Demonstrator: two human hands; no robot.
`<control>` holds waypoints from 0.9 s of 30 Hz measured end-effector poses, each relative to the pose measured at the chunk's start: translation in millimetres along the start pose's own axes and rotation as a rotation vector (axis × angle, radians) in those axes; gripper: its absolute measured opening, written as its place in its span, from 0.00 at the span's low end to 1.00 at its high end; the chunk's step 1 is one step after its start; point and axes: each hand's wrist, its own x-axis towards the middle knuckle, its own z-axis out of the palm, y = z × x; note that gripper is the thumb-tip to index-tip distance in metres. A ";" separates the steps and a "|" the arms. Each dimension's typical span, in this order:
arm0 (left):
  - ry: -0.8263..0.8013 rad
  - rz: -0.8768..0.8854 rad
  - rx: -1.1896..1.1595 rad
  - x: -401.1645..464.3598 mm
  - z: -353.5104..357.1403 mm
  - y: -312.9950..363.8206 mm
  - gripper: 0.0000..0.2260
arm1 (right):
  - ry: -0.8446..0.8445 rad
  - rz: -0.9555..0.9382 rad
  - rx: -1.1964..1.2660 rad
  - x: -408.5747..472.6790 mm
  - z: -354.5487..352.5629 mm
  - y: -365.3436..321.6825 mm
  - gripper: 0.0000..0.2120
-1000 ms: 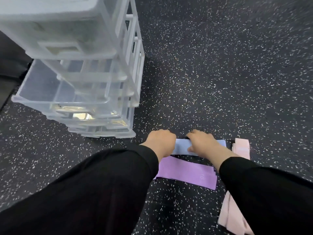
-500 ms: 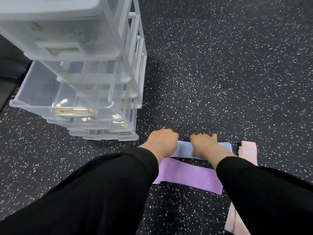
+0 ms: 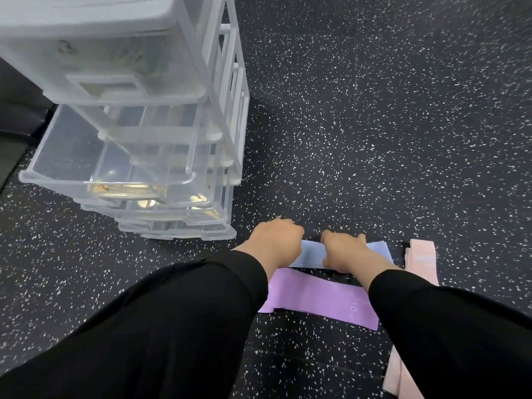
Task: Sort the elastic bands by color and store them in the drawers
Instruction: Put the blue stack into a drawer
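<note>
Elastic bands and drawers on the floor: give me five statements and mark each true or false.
1. Both hands, left hand and right hand, are on the blue bands. True.
2. The purple bands are inside a drawer. False: they lie on the floor.
3. One drawer of the drawer unit is pulled out. True.
4. The pink bands lie left of the blue ones. False: right.
5. The sleeves are white. False: black.

Black rubber floor [image 3: 374, 139] flecked with white covers the whole room in view, jointed like tiles; a dark strip [image 3: 17, 116], perhaps matting, borders its left edge.
</note>
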 end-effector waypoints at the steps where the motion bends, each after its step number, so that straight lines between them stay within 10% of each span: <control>1: 0.001 0.000 0.001 0.3 0.1 -0.1 0.11 | -0.013 -0.003 -0.014 0.7 -0.1 0.0 0.06; 16: 0.222 -0.080 -0.195 -25.9 -35.2 -9.2 0.14 | -0.120 -0.132 0.223 -42.0 -62.8 9.4 0.06; 27: 0.530 -0.338 -0.828 -109.1 -138.3 18.2 0.18 | 0.168 -0.125 0.767 -165.0 -185.2 -15.5 0.13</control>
